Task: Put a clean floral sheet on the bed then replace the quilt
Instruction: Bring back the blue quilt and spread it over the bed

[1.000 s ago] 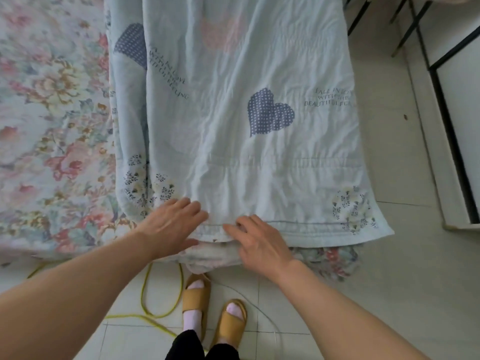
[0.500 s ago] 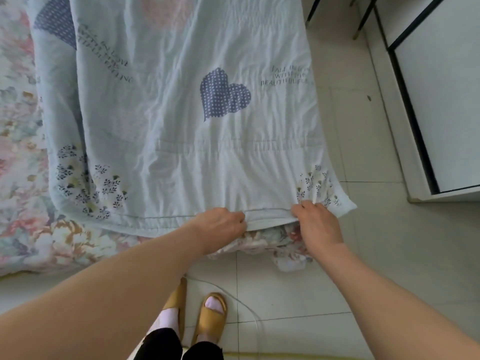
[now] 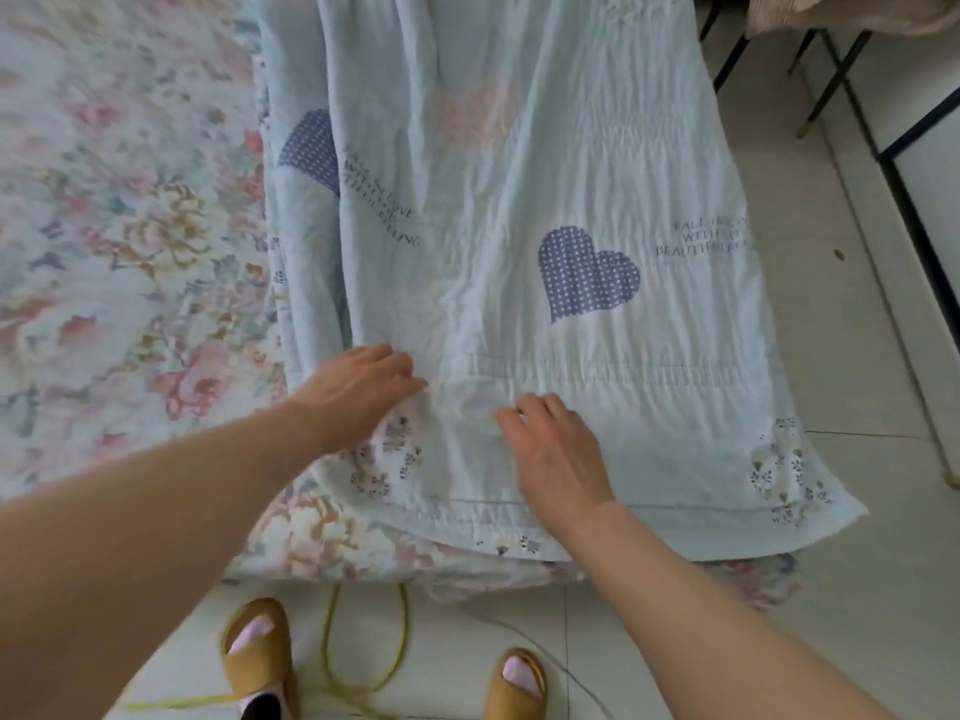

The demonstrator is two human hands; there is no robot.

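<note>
Fingers [image 3: 395, 363] of your left hand [image 3: 358, 389] are spread flat, pressing palm-down on the quilt [image 3: 545, 210] near its left fold, gripping nothing. Your right hand [image 3: 558, 449] also lies palm-down on the quilt, fingers slightly curled and loose, tips touching the fabric just below the stitched seam, holding nothing. Pale blue quilt with hearts lies along the right side of the bed, its hem hanging over the foot edge. Floral sheet [image 3: 119, 226] covers the mattress to the left and shows under the hem. Yellow cord [image 3: 397, 652] on the floor [image 3: 857, 589] between your slippers [image 3: 257, 652].
</note>
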